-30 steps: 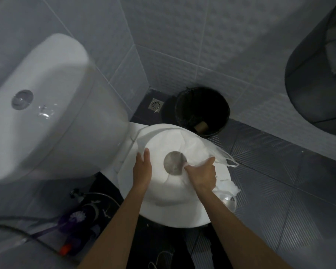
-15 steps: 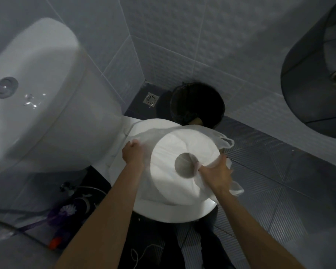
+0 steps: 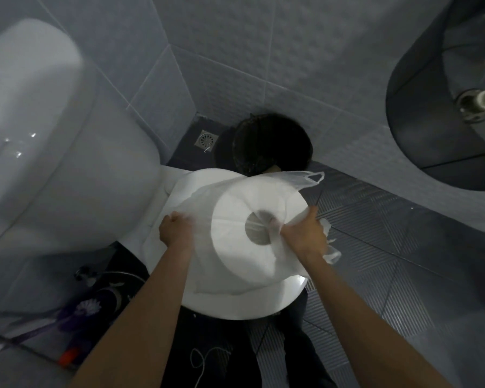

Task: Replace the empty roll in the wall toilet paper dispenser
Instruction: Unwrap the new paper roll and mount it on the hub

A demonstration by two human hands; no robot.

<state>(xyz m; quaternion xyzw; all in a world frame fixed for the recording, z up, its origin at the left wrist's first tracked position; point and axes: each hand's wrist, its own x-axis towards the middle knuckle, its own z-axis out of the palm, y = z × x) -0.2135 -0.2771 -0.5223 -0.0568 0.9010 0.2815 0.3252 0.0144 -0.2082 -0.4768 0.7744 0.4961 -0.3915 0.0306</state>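
My left hand (image 3: 177, 231) fisted on thin plastic bag (image 3: 305, 177); my right hand (image 3: 303, 233) gripping jumbo paper roll (image 3: 252, 203) at core hole, through bag. Roll half-bagged, tilted above closed toilet lid (image 3: 235, 306). Dark wall dispenser (image 3: 431, 107) upper right, open.

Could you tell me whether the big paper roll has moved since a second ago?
Yes. The paper roll has been tipped up off the toilet lid and shifted right, toward the lid's right edge.
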